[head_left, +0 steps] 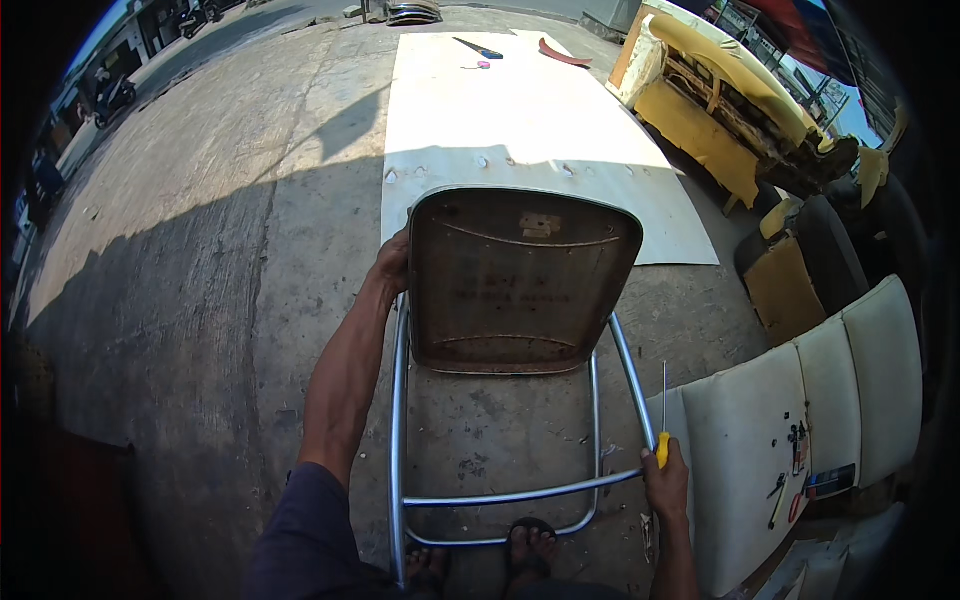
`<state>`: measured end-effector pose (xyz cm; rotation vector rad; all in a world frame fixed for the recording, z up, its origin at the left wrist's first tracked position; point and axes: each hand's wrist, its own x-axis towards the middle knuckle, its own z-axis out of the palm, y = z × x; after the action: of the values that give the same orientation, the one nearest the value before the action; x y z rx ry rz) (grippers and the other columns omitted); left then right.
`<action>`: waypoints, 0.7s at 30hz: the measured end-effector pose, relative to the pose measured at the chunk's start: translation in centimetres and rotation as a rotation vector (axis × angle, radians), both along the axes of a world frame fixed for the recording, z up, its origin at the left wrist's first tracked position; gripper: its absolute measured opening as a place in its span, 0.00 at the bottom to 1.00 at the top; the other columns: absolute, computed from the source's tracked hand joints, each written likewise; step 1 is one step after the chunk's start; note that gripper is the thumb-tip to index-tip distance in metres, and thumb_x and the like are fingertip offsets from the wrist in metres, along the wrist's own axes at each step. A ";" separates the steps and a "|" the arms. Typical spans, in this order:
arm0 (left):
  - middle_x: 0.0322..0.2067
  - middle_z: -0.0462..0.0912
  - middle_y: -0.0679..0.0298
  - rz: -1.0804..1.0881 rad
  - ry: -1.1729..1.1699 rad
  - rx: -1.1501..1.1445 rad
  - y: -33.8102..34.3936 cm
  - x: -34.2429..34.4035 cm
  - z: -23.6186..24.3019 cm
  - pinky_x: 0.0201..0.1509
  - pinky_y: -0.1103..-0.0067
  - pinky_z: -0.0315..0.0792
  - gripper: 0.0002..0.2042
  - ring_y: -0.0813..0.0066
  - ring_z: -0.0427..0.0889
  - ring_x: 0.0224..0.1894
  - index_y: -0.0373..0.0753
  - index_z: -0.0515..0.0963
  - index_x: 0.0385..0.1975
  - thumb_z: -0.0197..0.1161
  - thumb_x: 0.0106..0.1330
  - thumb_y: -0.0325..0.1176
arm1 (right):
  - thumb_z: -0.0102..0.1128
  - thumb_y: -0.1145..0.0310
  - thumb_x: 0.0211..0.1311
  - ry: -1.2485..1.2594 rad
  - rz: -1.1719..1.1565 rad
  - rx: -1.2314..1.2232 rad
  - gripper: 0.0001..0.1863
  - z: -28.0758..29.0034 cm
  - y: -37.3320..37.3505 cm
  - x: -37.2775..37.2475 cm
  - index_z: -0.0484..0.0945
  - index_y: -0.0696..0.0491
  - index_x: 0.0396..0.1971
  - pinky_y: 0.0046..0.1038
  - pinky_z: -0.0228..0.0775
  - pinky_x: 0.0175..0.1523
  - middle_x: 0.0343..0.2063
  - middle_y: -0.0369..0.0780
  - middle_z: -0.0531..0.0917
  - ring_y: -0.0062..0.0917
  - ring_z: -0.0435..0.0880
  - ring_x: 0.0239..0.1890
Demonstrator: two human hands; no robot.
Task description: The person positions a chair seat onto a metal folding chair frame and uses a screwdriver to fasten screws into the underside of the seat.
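Observation:
My left hand (393,262) grips the left side of a rusty brown metal chair seat (520,290), whose rounded panel shows pale patches and faint dark markings; the fingertips are mostly hidden behind it. The seat sits on a chrome tubular chair frame (398,420) standing over my sandalled feet (530,550). At the lower right, my right hand (663,465) is closed on a yellow-handled screwdriver (662,447), blade upward, right against the right frame tube near the crossbar.
Cream padded cushions (740,430) at right carry small tools (800,450). Beyond the chair lies a white sheet (520,110) with scissors (480,50) and a red curved piece (560,55). A torn yellow-foam sofa (720,100) stands at upper right; scooters (113,98) stand along the street at left.

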<state>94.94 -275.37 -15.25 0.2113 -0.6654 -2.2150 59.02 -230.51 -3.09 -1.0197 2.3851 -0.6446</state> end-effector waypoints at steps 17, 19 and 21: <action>0.51 0.83 0.51 0.010 -0.106 -0.045 -0.2 1.2 0.5 0.56 0.66 0.80 0.22 0.61 0.84 0.49 0.30 0.76 0.55 0.51 0.76 0.44 | 0.60 0.60 0.66 -0.031 -0.050 0.006 0.17 -0.2 -0.3 0.4 0.70 0.59 0.40 0.40 0.71 0.39 0.27 0.51 0.80 0.41 0.81 0.30; 0.51 0.83 0.51 0.005 -0.183 -0.035 0.2 1.2 1.3 0.57 0.65 0.79 0.22 0.61 0.84 0.50 0.30 0.76 0.55 0.52 0.76 0.44 | 0.60 0.60 0.67 0.010 -0.040 -0.016 0.17 -1.1 0.3 -0.2 0.70 0.59 0.40 0.40 0.71 0.38 0.27 0.51 0.80 0.41 0.81 0.29; 0.52 0.82 0.50 0.038 -0.224 -0.056 0.6 0.7 1.9 0.57 0.67 0.78 0.23 0.61 0.84 0.51 0.31 0.76 0.56 0.52 0.76 0.46 | 0.60 0.60 0.66 0.020 -0.034 -0.017 0.17 -1.2 0.4 -0.5 0.70 0.59 0.41 0.40 0.71 0.38 0.27 0.51 0.80 0.40 0.82 0.29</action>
<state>95.68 -274.73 -13.35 0.4445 -0.8362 -2.1520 58.53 -230.12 -4.33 -0.9987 2.4228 -0.6716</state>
